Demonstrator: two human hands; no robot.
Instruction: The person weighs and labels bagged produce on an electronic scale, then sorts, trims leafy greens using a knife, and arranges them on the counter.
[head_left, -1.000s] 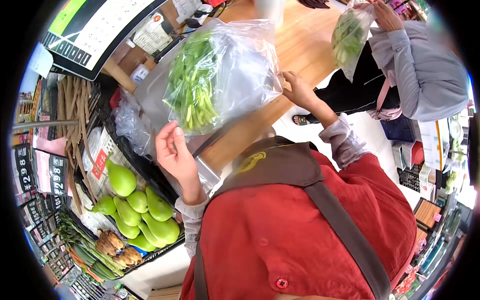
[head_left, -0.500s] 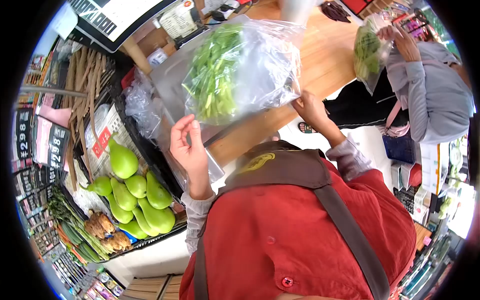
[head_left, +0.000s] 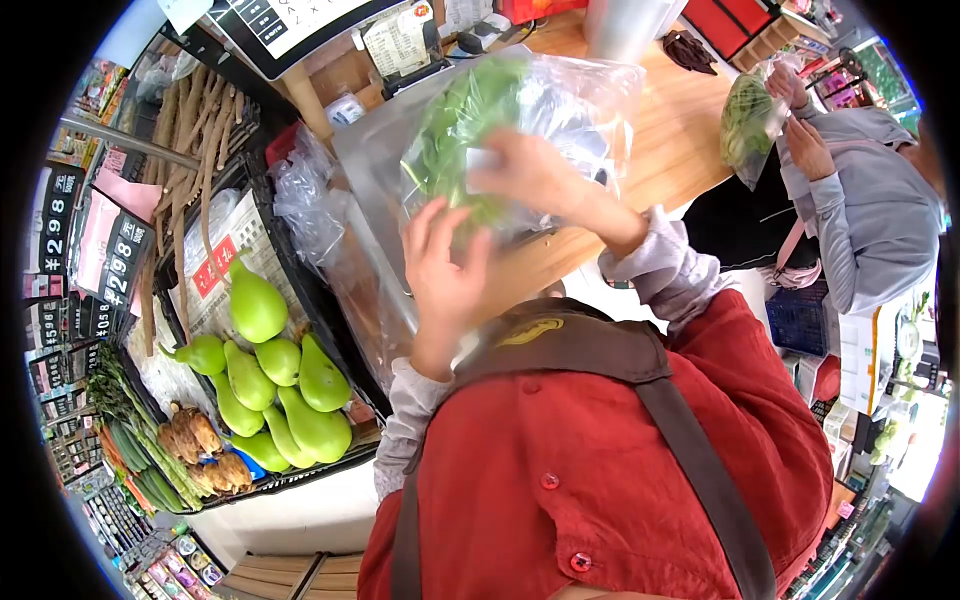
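Note:
A clear plastic bag (head_left: pixel 600 110) with leafy green vegetables (head_left: pixel 465 105) inside lies on the metal plate at the counter. My right hand (head_left: pixel 535 180), blurred by motion, reaches across the bag. At its fingertips is a small white label (head_left: pixel 482 159), right over the greens. My left hand (head_left: pixel 445 270) is at the bag's near left corner, fingers apart and pointing up, fingertips right at the plastic.
Left of the counter, a black crate (head_left: pixel 375 395) holds several green gourds (head_left: pixel 258 300). Long brown roots (head_left: pixel 205 140) lie beyond them. A screen (head_left: pixel 290 30) stands at the back left. On the right, another person (head_left: pixel 870 200) holds a bag of greens (head_left: pixel 748 125).
My right hand has left the bag's near right corner and come over the greens with a white label. My left hand has moved right and up to the bag's edge.

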